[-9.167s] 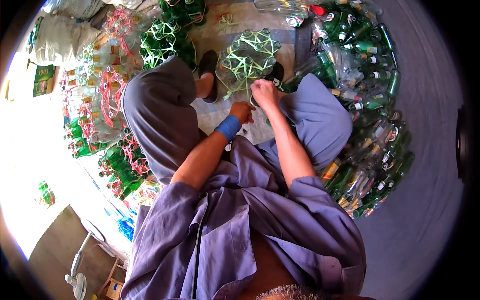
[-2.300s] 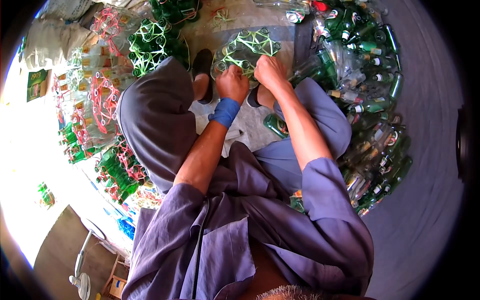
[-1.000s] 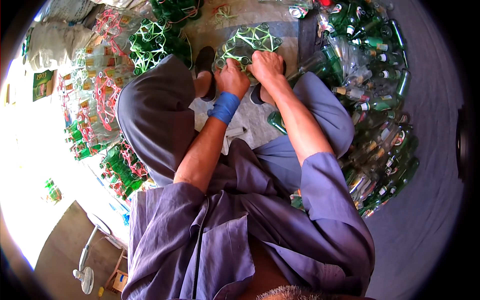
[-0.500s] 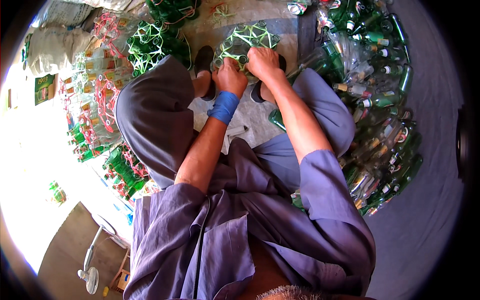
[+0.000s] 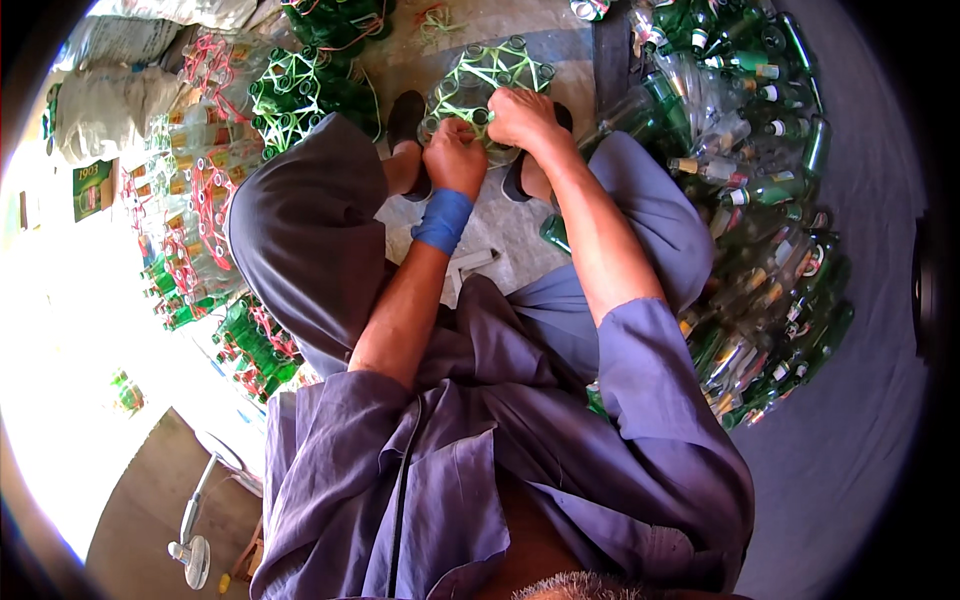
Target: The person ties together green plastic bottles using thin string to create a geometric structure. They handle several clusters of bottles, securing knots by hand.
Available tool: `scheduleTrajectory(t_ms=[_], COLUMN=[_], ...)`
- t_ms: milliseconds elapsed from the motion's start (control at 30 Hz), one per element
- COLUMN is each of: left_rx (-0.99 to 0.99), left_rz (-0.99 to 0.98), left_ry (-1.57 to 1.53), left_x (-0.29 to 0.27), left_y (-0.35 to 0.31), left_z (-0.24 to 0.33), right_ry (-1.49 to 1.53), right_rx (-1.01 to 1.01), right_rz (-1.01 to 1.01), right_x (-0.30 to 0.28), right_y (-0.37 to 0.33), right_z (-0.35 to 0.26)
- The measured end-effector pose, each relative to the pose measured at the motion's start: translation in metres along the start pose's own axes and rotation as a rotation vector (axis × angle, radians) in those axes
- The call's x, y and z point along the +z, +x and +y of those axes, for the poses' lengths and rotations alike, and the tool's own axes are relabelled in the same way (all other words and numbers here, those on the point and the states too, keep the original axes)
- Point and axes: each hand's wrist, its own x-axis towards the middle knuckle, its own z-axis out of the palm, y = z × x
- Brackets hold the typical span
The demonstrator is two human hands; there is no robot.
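Between my feet stands a bundle of clear glass bottles (image 5: 452, 98), upright, their necks laced together with pale green plastic cord (image 5: 496, 70). At its near right edge my right hand (image 5: 522, 118) is closed in a fist on the cord. My left hand (image 5: 455, 160), below a blue wrist wrap (image 5: 443, 220), has its fingers bent together at the nearest bottle necks, gripping cord there. The fingertips of both hands are partly hidden by the knuckles.
Left of my knee stand a green-bottle bundle (image 5: 285, 100) and several clear bottles tied with red cord (image 5: 212, 185). A large heap of loose bottles (image 5: 765, 190) lies to the right. One green bottle (image 5: 555, 232) lies by my right leg. Cord scraps (image 5: 437, 20) lie on the floor ahead.
My right hand has shifted slightly up and left, and my left hand slightly down and left. The whole view has moved a little; both hands stay at the bundle.
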Motion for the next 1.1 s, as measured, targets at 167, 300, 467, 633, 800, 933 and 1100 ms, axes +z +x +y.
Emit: scheduleTrajectory(t_ms=[167,300,467,633,800,933,1100], left_rx=[0.021,-0.042,-0.147,-0.121,-0.210,-0.267,-0.270], left_rz=[-0.058,-0.066,-0.140,-0.175,-0.272,-0.326,-0.350], left_ry=[0.088,0.042,0.078,0.177,0.097,0.093,0.037], left_x=[-0.006,-0.008,-0.017,-0.018,-0.024,-0.027,-0.026], left_y=[0.009,0.017,0.019,0.025,0.032,0.033,0.035], left_z=[-0.004,-0.013,0.009,0.009,0.005,0.016,0.009], right_ry=[0.025,0.074,0.129,0.197,0.180,0.211,0.111], right_rx=[-0.007,0.012,0.021,-0.007,0.046,-0.041,-0.206], right_rz=[-0.011,-0.011,-0.022,0.155,0.624,0.663,0.605], right_x=[0.000,-0.001,0.005,0.018,0.016,0.022,0.041], right_y=[0.001,-0.001,-0.004,-0.011,-0.042,-0.056,-0.055], right_z=[0.003,0.000,0.008,0.013,-0.007,-0.005,-0.004])
